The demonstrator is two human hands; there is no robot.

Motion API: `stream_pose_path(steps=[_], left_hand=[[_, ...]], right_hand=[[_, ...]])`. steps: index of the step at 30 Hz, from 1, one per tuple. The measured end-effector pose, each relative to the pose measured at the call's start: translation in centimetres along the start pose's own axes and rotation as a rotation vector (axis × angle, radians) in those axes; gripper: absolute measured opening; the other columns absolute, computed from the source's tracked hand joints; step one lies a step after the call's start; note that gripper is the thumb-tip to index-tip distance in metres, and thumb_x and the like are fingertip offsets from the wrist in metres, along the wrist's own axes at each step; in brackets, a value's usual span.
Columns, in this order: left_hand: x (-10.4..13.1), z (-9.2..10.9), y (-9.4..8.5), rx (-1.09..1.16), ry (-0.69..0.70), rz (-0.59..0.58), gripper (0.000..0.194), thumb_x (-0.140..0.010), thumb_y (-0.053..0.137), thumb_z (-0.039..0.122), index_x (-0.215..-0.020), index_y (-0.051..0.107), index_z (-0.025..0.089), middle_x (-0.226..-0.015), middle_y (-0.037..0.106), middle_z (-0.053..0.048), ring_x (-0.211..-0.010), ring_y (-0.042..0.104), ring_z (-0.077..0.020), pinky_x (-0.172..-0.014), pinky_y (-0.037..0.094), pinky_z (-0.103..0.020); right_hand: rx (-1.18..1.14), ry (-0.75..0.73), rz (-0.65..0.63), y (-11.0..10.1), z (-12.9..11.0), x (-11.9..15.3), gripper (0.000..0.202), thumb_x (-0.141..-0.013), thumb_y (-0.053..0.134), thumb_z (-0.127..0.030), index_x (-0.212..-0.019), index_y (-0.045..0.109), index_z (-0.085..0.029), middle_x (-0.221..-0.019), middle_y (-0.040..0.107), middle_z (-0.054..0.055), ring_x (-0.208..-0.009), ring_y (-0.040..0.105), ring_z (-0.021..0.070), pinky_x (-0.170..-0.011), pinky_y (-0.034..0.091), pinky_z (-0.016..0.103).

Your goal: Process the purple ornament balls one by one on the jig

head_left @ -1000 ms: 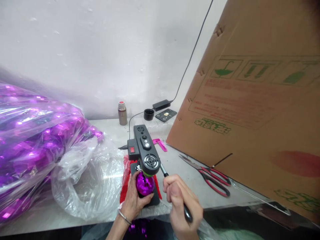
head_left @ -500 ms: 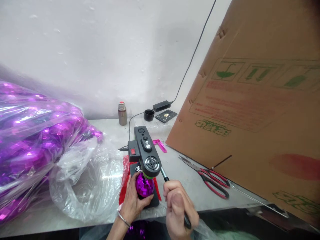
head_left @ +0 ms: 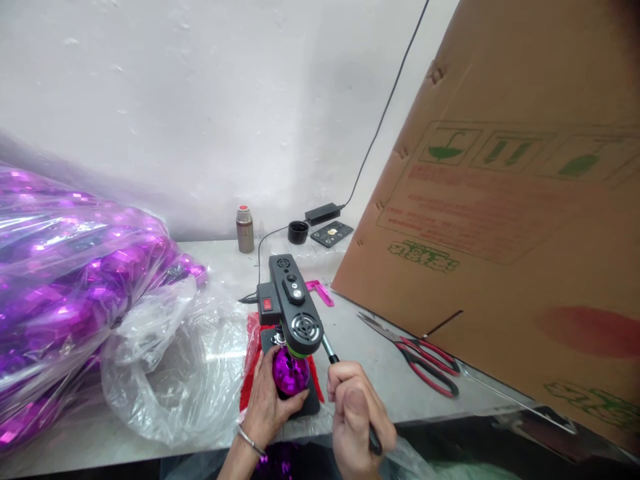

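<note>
A shiny purple mirror-tiled ball sits under the head of a small black bench machine. My left hand curls round the ball's left and lower side, thumb in front. In a closed fist, my right hand grips the machine's lever, a metal rod with a black handle. The machine's head hides the top of the ball. Beneath the machine's base lies a red cloth. A red rocker switch shows on the machine's left side.
A clear bag of purple balls fills the left, with loose plastic film beside it. Red-black scissors lie right, before a large cardboard box. Behind stand a flask, black cup, power adapter and phone-like slab.
Both hands keep their hold on the ball and the lever. The view has shifted very slightly; nothing else has visibly moved.
</note>
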State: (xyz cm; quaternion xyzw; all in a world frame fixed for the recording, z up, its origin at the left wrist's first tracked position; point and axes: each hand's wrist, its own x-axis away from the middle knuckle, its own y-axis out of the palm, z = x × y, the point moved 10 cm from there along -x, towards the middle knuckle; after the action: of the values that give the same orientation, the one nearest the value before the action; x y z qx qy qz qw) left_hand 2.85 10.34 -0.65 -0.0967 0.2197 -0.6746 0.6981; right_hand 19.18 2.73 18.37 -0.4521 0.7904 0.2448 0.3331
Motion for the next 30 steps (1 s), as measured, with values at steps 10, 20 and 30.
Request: stream_pose_path(steps=[10, 20, 30], left_hand=[[-0.1, 0.0, -0.1, 0.007, -0.02, -0.003, 0.082, -0.068, 0.085, 0.044, -0.139, 0.057, 0.016, -0.139, 0.069, -0.021, -0.135, 0.065, -0.0434, -0.118, 0.049, -0.069], [-0.2, -0.1, -0.1, 0.014, 0.019, 0.032, 0.083, -0.066, 0.086, 0.042, -0.14, 0.056, 0.017, -0.135, 0.07, -0.019, -0.13, 0.068, -0.0421, -0.114, 0.053, -0.066], [-0.3, -0.4, 0.2, 0.001, 0.026, 0.014, 0.085, -0.068, 0.084, 0.043, -0.142, 0.052, 0.014, -0.139, 0.067, -0.023, -0.132, 0.066, -0.0443, -0.116, 0.05, -0.069]], right_hand=[[-0.028, 0.009, -0.003, -0.2, 0.9, 0.8, 0.041, -0.111, 0.044, -0.021, -0.07, 0.048, -0.022, -0.066, 0.055, -0.002, -0.056, 0.052, 0.0122, -0.053, 0.039, 0.028], [-0.091, 0.045, 0.028, -0.3, 2.0, 1.5, 0.041, -0.11, 0.046, -0.023, -0.069, 0.05, -0.023, -0.066, 0.056, -0.001, -0.056, 0.054, 0.0135, -0.051, 0.042, 0.027], [-0.123, 0.069, 0.062, -0.1, 1.9, 1.3, 0.042, -0.111, 0.045, -0.024, -0.07, 0.048, -0.023, -0.066, 0.053, -0.002, -0.06, 0.055, 0.0128, -0.055, 0.047, 0.024]])
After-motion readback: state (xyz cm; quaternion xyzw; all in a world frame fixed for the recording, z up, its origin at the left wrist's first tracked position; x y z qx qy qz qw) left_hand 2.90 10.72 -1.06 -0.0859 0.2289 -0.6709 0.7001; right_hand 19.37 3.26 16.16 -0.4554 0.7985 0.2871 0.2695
